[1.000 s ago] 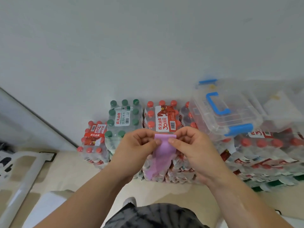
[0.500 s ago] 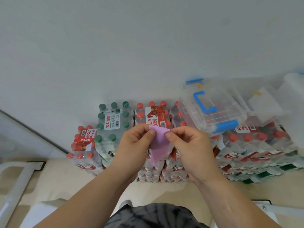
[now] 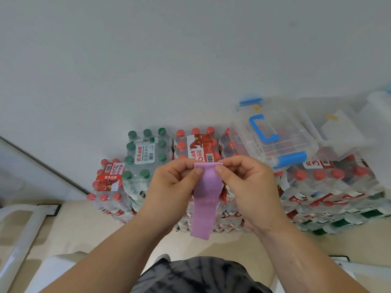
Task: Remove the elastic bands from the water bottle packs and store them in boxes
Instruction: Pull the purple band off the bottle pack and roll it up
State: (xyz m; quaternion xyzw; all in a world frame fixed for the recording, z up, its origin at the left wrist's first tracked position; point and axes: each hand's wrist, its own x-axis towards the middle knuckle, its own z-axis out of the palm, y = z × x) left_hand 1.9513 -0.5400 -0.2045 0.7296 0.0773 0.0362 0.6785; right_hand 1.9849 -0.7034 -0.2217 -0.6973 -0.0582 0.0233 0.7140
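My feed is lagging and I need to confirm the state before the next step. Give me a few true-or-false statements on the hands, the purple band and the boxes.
1. Both hands pinch the top edge of the purple elastic band. True: the left hand and right hand each grip it between thumb and fingers.
2. The band is wrapped around a water bottle pack. False: it hangs free below the hands, in front of the packs.
3. The clear box with the blue handle sits on top of the bottle packs. True.
4. That box stands open, lid off. False: its lid is on.
5. The green-capped pack lies left of the hands. True.
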